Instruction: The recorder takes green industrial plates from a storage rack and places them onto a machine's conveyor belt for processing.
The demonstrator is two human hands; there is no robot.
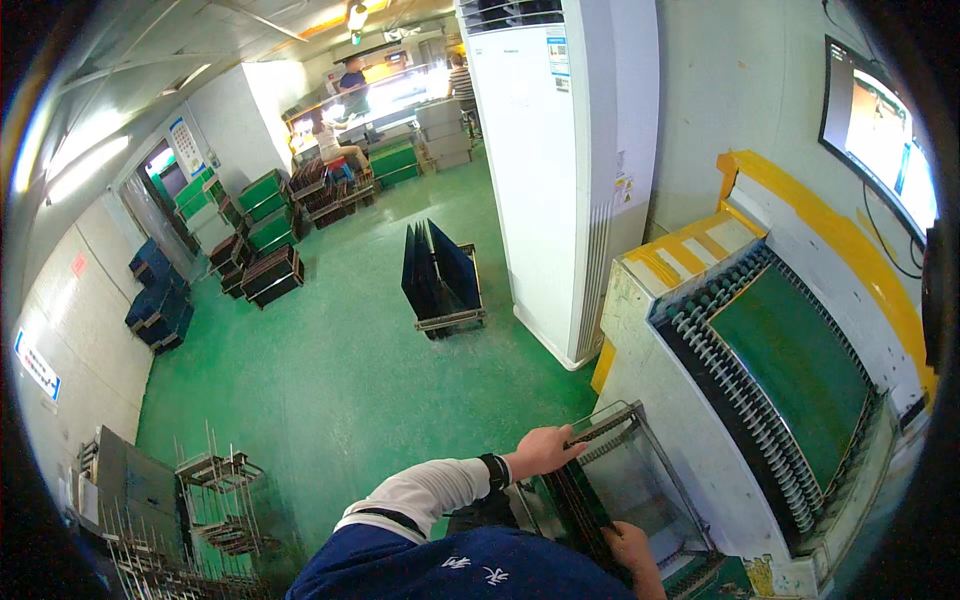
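Just left of the roller conveyor (742, 420), the person's left hand (541, 451) has its fingers curled around the far end of the dark panels (580, 508); the right hand (631, 550) is at their near end, its fingers too hidden for me to judge. A metal rack (668, 465) shows between panels and conveyor, a green panel (800, 365) lies on the conveyor, and a white air conditioner (530, 190) stands beyond
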